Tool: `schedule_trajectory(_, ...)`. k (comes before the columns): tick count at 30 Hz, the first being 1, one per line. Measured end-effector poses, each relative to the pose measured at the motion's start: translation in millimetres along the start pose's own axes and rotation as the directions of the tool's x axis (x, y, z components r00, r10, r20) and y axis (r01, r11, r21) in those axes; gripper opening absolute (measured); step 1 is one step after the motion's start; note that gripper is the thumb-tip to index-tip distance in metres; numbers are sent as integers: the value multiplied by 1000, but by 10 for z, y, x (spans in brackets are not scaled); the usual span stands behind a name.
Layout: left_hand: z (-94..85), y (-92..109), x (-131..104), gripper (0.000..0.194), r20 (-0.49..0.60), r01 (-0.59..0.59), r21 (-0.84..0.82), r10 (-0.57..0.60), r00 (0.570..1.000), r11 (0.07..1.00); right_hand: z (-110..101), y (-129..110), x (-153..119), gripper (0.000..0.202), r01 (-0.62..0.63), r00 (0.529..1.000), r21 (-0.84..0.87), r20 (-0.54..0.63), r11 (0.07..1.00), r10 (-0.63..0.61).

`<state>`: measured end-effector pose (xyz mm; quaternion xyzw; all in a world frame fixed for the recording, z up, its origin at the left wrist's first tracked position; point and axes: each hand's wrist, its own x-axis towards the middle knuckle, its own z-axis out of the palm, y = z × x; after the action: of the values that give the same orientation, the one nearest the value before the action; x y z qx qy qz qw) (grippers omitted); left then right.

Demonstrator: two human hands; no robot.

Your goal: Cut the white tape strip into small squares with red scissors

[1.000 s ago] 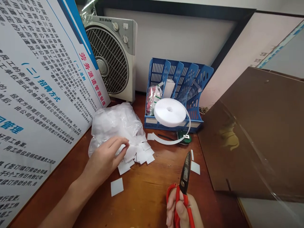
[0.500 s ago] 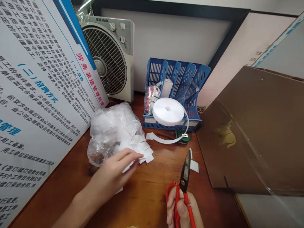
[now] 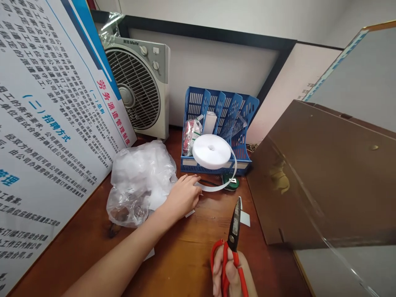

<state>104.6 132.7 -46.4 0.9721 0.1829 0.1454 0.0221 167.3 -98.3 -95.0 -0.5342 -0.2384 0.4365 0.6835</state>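
Observation:
My left hand (image 3: 184, 196) reaches over the table, its fingertips at the loose end of a white strip (image 3: 213, 188). The fingers are bent together around that end. From there the strip curves up to a white roll (image 3: 202, 153), which rests at the front of a blue file rack (image 3: 188, 161). My right hand (image 3: 230, 272) is wrapped round the red handles of black-bladed scissors (image 3: 235, 227), whose blades point up and look closed. White cut pieces (image 3: 157, 198) lie by a clear plastic bag (image 3: 142, 165), partly hidden by my left hand.
A box fan (image 3: 161, 95) stands behind the bag. Large printed boards (image 3: 55, 123) lean at the left, and a brown panel (image 3: 324, 177) stands at the right. A green tape measure (image 3: 231, 185) sits before the rack. A white piece (image 3: 245, 218) lies near the scissors.
My left hand has moved up and right, from the cut pieces to the strip's end. The view has shifted slightly. My right hand still holds the scissors.

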Motion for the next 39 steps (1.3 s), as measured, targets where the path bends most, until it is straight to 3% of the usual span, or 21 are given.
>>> schedule_trajectory(6,145,-48,74,22,-9,-27,13,27,1000,1000,51,-106,106,33,27,998,-23,-52,999,-28)
schedule_trajectory(12,-163,67,-8,19,-87,-65,-114,55,995,991,61,-88,101,32,56,988,-19,-144,998,-58)
schedule_trajectory(15,-353,187,-138,16,-112,-32,-256,3,994,966,31,-92,156,26,50,982,-26,-182,998,-54)
schedule_trajectory(18,-496,277,-268,12,-38,108,-624,-168,985,774,27,-184,314,40,55,973,-44,-221,998,-64)
schedule_trajectory(21,-563,295,-349,8,131,245,-827,-251,959,507,91,-313,538,38,78,965,-69,-245,995,-93)
schedule_trajectory(26,-531,178,-425,12,347,381,-920,-262,901,91,256,-374,843,34,88,984,-51,-152,995,-95)
schedule_trajectory(31,-487,6,-578,19,420,306,-890,-347,839,-338,331,-281,948,36,164,947,-3,-278,986,-159)
schedule_trajectory(34,-445,26,-632,19,452,305,-854,-311,836,-422,345,-237,928,34,202,923,7,-336,979,-188)
schedule_trajectory(39,-332,203,-594,5,427,328,-894,-361,829,-304,328,-210,848,32,216,912,-15,-353,976,-207)
